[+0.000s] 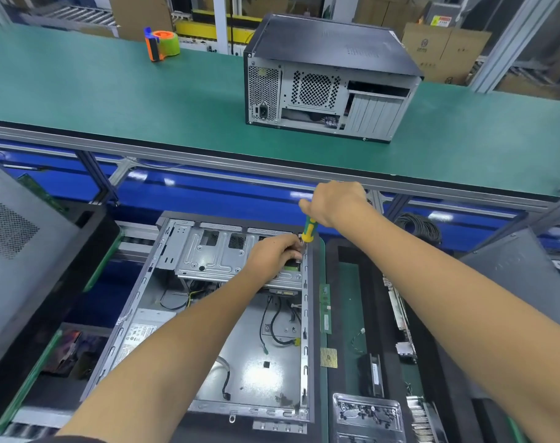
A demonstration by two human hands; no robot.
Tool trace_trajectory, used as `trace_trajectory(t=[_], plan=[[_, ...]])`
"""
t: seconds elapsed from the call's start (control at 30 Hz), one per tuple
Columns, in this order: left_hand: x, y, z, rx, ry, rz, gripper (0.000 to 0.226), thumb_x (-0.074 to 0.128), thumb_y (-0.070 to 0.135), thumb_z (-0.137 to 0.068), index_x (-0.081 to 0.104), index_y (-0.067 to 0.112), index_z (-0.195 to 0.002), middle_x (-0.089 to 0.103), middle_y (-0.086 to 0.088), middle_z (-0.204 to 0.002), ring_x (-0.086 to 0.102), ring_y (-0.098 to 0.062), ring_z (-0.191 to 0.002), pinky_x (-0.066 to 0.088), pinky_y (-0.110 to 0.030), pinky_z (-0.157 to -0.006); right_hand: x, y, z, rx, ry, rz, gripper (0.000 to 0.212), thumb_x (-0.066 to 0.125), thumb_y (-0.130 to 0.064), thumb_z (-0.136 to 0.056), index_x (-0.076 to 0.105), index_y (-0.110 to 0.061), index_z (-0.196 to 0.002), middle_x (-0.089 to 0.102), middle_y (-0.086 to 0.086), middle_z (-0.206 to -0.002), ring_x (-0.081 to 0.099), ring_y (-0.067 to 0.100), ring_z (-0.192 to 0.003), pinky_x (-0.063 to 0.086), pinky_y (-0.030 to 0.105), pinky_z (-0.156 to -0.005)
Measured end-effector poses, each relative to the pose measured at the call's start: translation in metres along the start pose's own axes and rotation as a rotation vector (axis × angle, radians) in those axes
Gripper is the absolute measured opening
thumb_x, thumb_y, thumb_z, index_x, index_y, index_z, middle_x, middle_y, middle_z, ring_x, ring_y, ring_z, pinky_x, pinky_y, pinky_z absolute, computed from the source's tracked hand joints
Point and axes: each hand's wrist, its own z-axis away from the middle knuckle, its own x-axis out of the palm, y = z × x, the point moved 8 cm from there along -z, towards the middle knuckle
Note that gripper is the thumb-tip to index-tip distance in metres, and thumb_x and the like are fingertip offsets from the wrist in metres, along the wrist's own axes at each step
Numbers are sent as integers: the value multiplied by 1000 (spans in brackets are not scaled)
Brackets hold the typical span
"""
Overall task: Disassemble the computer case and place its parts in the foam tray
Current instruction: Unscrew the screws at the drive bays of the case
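The open computer case (208,314) is lying on its side directly in front of the person, side panel off, interior facing up, with the drive cage (214,254) sitting across its far end. The right hand (336,203) is wrapping its fingers around the top of a yellow-and-green screwdriver (309,230), which is standing nearly upright with its tip going down at the far right corner of the cage, beside the case's right rail. The left hand (274,254) is reaching in to the same corner, fingers curled together close around the shaft's lower end, probably steadying the tip or the screw; the screw head itself is hidden under those fingers, so whether they are pinching anything is not something the view settles. Judgement: the step in hand is freeing the drive cage, one corner fastener being worked. The foam tray (346,314) is sitting just to the right of the case, already carrying a memory stick (325,308), a processor (328,358) and a fan (375,374). Next move is likely calling for steady downward pressure while turning, then catching the loosened screw before it drops among the loose cables (272,321) on the case floor. A second, closed case (330,78) is standing on the green tabletop (112,100) beyond.
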Motion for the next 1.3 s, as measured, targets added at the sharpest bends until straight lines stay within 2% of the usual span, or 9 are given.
trace_trajectory(t=[0.23, 0.33, 0.57, 0.67, 0.8, 0.93, 1.03, 1.13, 1.3], plan=[[2, -7, 0, -34, -21, 45, 7, 65, 24, -96, 70, 25, -93, 75, 12, -94, 67, -12, -90, 55, -41, -78, -8, -27, 9, -251, -11, 159, 22, 34, -23, -109, 47, -22, -91, 46, 3, -83, 39, 20, -66, 28, 32, -53], [2, -10, -2, -48, -23, 53, 6, 66, 23, -95, 70, 26, -93, 75, 16, -93, 66, -5, -89, 53, -36, -77, -8, -31, 9, -303, -53, 125, 30, 39, -35, -109, 47, -28, -81, 52, 0, -85, 48, 22, -74, 35, 33, -60], [1, -4, -1, -31, -47, 12, 5, 68, 27, -93, 65, 29, -89, 72, 14, -89, 64, -8, -85, 50, -33, -73, 1, -27, 2, -345, -233, -150, 24, 45, -32, -102, 48, -21, -124, 64, 6, -95, 60, 26, -74, 38, 34, -61], [0, -4, -1, -38, -46, 17, 9, 72, 26, -89, 64, 28, -87, 70, 14, -89, 62, -8, -83, 42, -29, -66, 2, -32, 6, -491, -238, -218, 12, 50, -14, -99, 46, -19, -108, 48, 10, -106, 48, 29, -80, 47, 45, -72], [1, -4, -1, -40, -45, -8, 17, 80, 26, -85, 64, 26, -90, 70, 12, -86, 63, -9, -82, 47, -25, -68, 4, -46, 18, -617, -223, -394, 26, 50, 5, -89, 53, -20, -97, 34, 3, -100, 41, 25, -73, 39, 33, -61], [3, -5, -2, -37, -50, 11, 15, 81, 21, -84, 68, 21, -92, 71, 11, -86, 66, -11, -85, 54, -35, -80, 2, -45, 16, -511, -180, -415, 20, 60, -17, -95, 46, -22, -108, 41, 5, -103, 46, 26, -70, 38, 36, -57], [5, -4, -3, -28, -66, 4, 16, 80, 21, -85, 65, 21, -90, 70, 11, -84, 65, -9, -83, 53, -33, -78, -8, -36, 13, -377, -4, -126, 28, 41, -42, -103, 44, -18, -116, 53, 5, -88, 51, 27, -75, 36, 37, -56], [6, -5, -3, -37, -79, 52, 20, 79, 17, -86, 62, 28, -87, 68, 13, -80, 63, -1, -79, 48, -18, -72, -9, -32, 9, -338, 49, -40, 27, 31, -37, -106, 48, -17, -108, 50, 1, -78, 47, 24, -71, 26, 33, -53], [7, -6, -5, -43, -71, 94, 21, 81, 13, -83, 62, 21, -82, 68, 10, -76, 61, 0, -76, 43, -8, -66, -2, -26, 6, -424, -100, -258, 15, 43, -27, -98, 42, -24, -83, 60, -9, -77, 48, 21, -70, 31, 35, -58]])
